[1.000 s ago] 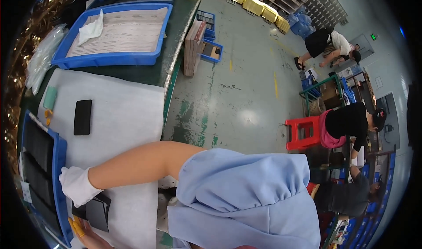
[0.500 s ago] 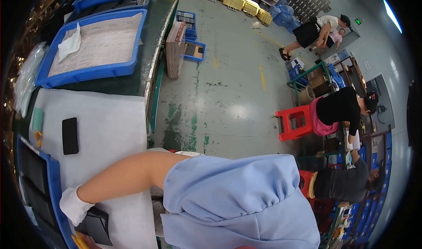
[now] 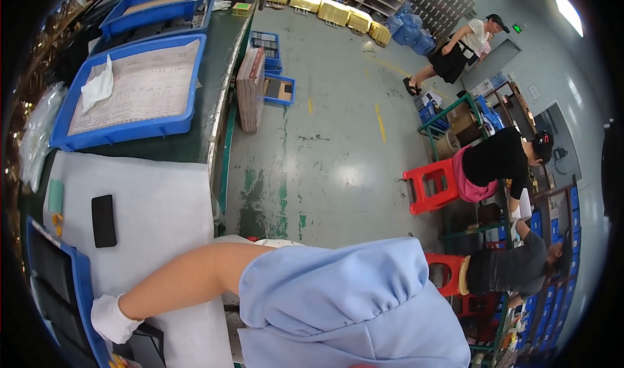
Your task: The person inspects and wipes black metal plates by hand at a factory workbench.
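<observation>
One black slab, one gloved hand

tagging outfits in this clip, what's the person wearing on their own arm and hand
One arm shows. Its hand wears a white fabric glove that ends at the wrist. The forearm is bare, and a loose light blue short sleeve covers the upper arm. No watch or markings are visible. The other hand is out of view.

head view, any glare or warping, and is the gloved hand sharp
Head view: fisheye bends the green bench edge and black corners frame the picture; ceiling light glares off the concrete floor; the white-gloved hand, by a blue tray, looks reasonably sharp, slightly soft near the rim.
</observation>
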Demonstrator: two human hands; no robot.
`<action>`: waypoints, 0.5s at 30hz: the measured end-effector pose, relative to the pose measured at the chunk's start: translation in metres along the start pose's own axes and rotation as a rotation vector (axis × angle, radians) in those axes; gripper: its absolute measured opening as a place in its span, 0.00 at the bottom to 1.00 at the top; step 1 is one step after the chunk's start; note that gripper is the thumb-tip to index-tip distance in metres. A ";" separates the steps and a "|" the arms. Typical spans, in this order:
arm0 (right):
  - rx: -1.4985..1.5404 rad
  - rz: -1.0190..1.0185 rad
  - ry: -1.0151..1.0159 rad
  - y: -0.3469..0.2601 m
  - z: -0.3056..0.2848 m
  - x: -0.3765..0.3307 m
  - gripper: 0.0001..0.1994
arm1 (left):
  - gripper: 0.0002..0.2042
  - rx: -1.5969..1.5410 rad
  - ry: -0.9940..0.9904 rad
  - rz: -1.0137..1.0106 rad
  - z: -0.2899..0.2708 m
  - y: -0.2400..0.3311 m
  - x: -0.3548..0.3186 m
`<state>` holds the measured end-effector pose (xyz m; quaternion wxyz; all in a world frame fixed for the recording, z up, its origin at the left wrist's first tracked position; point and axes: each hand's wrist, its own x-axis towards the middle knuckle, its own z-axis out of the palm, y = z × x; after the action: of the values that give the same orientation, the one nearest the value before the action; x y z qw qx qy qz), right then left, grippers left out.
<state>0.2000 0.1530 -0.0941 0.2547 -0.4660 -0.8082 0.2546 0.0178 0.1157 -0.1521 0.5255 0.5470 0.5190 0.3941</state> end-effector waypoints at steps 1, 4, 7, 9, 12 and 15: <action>0.203 -0.032 0.023 -0.007 0.001 0.001 0.07 | 0.23 0.008 0.012 -0.002 -0.007 0.000 -0.003; 0.322 -0.252 0.095 -0.016 -0.001 0.007 0.08 | 0.22 0.049 0.094 -0.015 -0.048 0.009 -0.027; 0.557 -0.409 -0.077 -0.033 -0.002 0.012 0.11 | 0.19 0.389 0.327 0.080 -0.099 0.030 -0.098; 0.645 -0.137 -0.214 -0.035 -0.061 -0.015 0.17 | 0.15 0.459 0.396 0.066 -0.082 0.032 -0.096; 0.543 0.064 -0.217 -0.025 -0.107 -0.026 0.21 | 0.14 0.079 0.504 0.070 -0.034 0.066 -0.076; 0.669 0.316 -0.247 -0.022 -0.094 -0.019 0.13 | 0.15 0.018 0.573 0.099 -0.025 0.084 -0.071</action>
<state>0.2553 0.1431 -0.0132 0.2511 -0.4418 -0.6235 0.5941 -0.0040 0.0576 -0.0577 0.3326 0.4427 0.6225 0.5530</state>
